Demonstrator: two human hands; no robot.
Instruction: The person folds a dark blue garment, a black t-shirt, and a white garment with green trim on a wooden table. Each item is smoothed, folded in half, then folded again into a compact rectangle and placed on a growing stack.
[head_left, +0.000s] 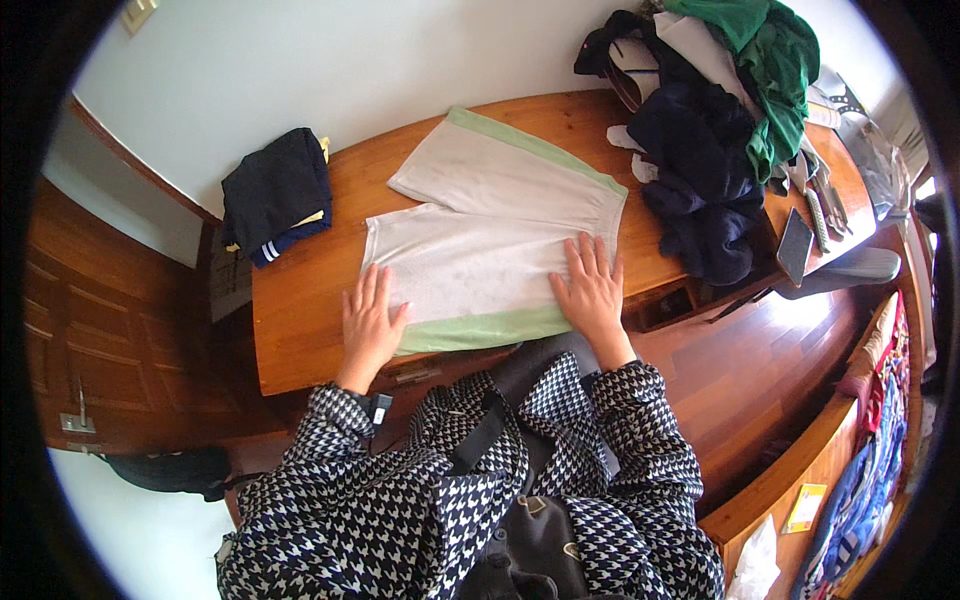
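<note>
A pair of white shorts (480, 255) with light green side panels lies spread flat on the wooden desk (300, 330). The waistband points right and both legs point left. My left hand (373, 315) rests palm down at the hem of the nearer leg, its fingers slightly apart. Near the waistband, my right hand (592, 289) is laid flat on the cloth with its fingers spread. Neither hand grips anything. Parts of the shorts under the palms are hidden.
Folded dark clothes (277, 191) are stacked at the desk's left end. To the right is a heap of dark navy clothing (697, 172) and a green garment (787, 67). A smartphone (795, 246) lies by the right edge. A wooden door (112, 337) stands at left.
</note>
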